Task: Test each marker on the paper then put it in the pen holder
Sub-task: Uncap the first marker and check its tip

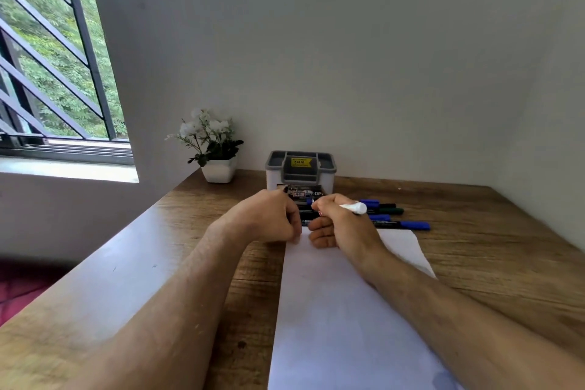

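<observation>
**A:** Head view. Your left hand (272, 215) and right hand (335, 222) meet at the far edge of the paper (342, 310), both with fingers curled. The right grip is clamped on a white marker (354, 208) whose pale end juts out past your knuckles. I judge you hold it low over the sheet so the stroke can follow straight after uncapping.

**B:** And the left grip?

**A:** Curled tight beside the right, near the marker's hidden end. Whether it pinches a cap, I cannot tell; your own fingers cover it.

**B:** Where do the rest sit?

**A:** The loose markers (392, 215), blue and dark green caps, lie on the table (474, 247) just right of your right hand, near to reach. The pen holder (300, 168) stands behind your hands against the wall, close for the drop. A printed pack (304, 193) lies at its foot.

**B:** What stays unclear?

**A:** The pack's print is too blurred to read, as is the holder's yellow label. How many markers lie behind your hands is hidden. No ink shows on the visible paper. A potted plant (215, 152) stands left of the holder.
</observation>
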A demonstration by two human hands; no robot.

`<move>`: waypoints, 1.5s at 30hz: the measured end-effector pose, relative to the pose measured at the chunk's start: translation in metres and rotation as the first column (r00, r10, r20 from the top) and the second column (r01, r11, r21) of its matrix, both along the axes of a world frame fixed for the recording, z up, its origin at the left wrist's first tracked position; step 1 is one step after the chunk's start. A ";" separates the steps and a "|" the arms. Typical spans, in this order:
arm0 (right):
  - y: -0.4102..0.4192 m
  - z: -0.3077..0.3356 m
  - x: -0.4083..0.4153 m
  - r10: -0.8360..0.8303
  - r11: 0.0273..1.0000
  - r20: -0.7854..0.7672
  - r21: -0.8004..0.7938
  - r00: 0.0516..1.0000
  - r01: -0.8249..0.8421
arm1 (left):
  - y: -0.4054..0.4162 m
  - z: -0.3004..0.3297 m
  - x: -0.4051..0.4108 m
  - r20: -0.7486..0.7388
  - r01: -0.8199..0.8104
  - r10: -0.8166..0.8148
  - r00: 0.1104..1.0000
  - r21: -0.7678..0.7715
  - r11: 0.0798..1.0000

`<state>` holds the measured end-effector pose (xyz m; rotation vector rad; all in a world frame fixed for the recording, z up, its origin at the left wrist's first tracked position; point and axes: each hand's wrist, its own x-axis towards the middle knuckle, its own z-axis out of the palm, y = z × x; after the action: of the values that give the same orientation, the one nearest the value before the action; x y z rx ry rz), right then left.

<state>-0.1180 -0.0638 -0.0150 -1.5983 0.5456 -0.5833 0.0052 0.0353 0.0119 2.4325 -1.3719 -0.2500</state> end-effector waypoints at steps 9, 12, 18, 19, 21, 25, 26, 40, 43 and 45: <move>0.001 0.002 0.011 -0.048 0.993 0.064 -0.107 0.997 0.055 | -0.004 -0.003 0.004 0.000 0.010 -0.010 1.000 0.018 1.000; -0.005 -0.008 0.010 -0.040 0.998 0.088 -0.037 0.995 0.043 | -0.005 -0.005 0.008 0.026 -0.021 0.022 0.999 -0.028 0.999; -0.006 -0.010 0.014 -0.048 0.993 0.011 -0.111 0.999 0.049 | -0.009 -0.007 0.012 0.090 -0.107 0.123 0.988 -0.166 0.980; -0.005 -0.010 0.014 -0.057 0.986 0.004 -0.157 0.998 0.057 | -0.009 -0.006 0.012 0.080 -0.105 0.119 0.990 -0.167 0.980; -0.002 -0.010 0.015 -0.093 0.966 -0.009 -0.244 0.996 0.088 | -0.010 -0.006 0.011 0.062 -0.115 0.125 0.990 -0.140 0.983; -0.003 -0.009 0.015 -0.132 0.910 -0.065 -0.403 0.989 0.095 | -0.014 -0.009 0.010 0.060 -0.149 0.154 0.986 -0.080 0.986; -0.004 -0.009 0.015 -0.130 0.905 -0.071 -0.416 0.989 0.089 | -0.015 -0.008 0.011 0.053 -0.153 0.157 0.986 -0.075 0.985; -0.006 -0.010 0.019 -0.122 0.895 -0.096 -0.442 0.988 0.068 | -0.017 -0.010 0.010 0.010 -0.193 0.196 0.981 -0.105 0.976; -0.006 -0.010 0.020 -0.117 0.888 -0.118 -0.457 0.986 0.051 | -0.017 -0.010 0.008 0.054 -0.199 0.207 0.977 -0.116 0.973; -0.005 -0.008 0.020 -0.104 0.893 -0.126 -0.448 0.987 0.038 | -0.018 -0.011 0.007 0.078 -0.198 0.208 0.975 -0.120 0.973</move>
<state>-0.0983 -0.0689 -0.0231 -2.0761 0.6116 -0.6832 0.0122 0.0171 0.0005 2.4921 -1.1276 -0.0121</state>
